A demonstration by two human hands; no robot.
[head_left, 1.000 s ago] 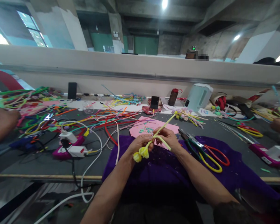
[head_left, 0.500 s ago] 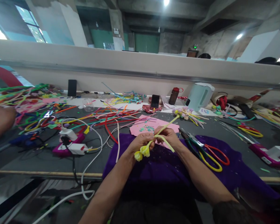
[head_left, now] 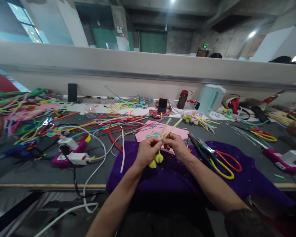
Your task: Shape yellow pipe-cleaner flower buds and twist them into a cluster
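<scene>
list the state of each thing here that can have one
left hand: closed on the yellow pipe cleaner stems
right hand: pinching the same stems
yellow pipe cleaner stems: held, loose ends up, buds down
scissors: lying on the purple cloth, blades shut
bottle: upright, capped

Left hand (head_left: 146, 152) and right hand (head_left: 174, 144) pinching yellow pipe-cleaner stems (head_left: 168, 127), pompom ends (head_left: 156, 159) dangling over purple cloth (head_left: 177, 171)
</scene>
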